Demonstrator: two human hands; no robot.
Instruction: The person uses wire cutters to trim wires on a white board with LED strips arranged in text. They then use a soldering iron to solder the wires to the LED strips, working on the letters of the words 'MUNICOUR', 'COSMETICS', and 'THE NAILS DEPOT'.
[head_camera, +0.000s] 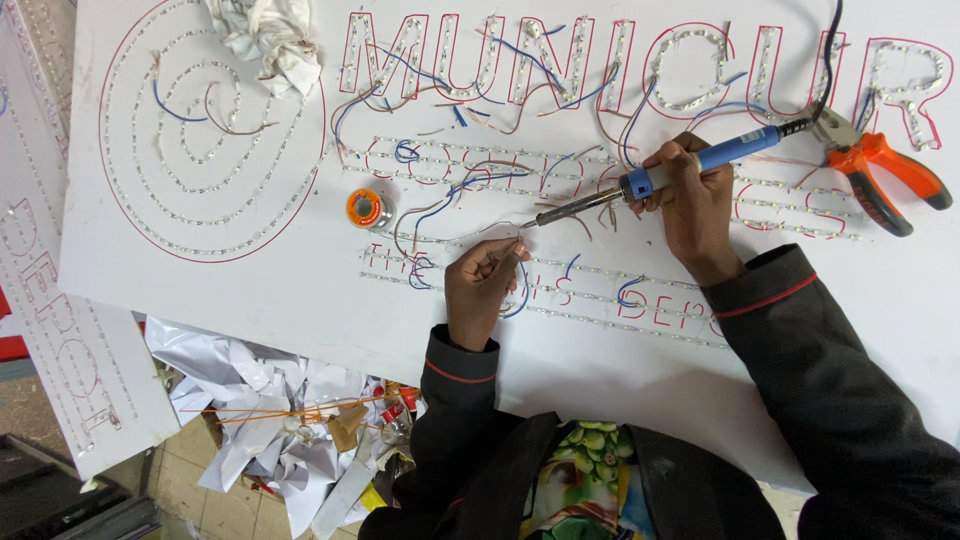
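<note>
Soldering thin wire on a white sign board (300, 290) set with LED strips.
Right hand (695, 205) fingers clamped on blue-handled soldering iron (660, 178); left hand (480, 285) fingers pinched on thin wire (520, 245); the hot tip, close by, might burn those fingers.

Around the left hand (483, 285) the white board (300, 300) is crowded — thin LED strips (600, 272) run under and to both sides of it, with loose blue and brown wires (430, 215) looping just beyond the fingertips. Further ahead sits a solder spool (368, 208). The right hand (692, 205) has orange pliers (885, 170) off to its right — bare board lies nearer the body.
</note>
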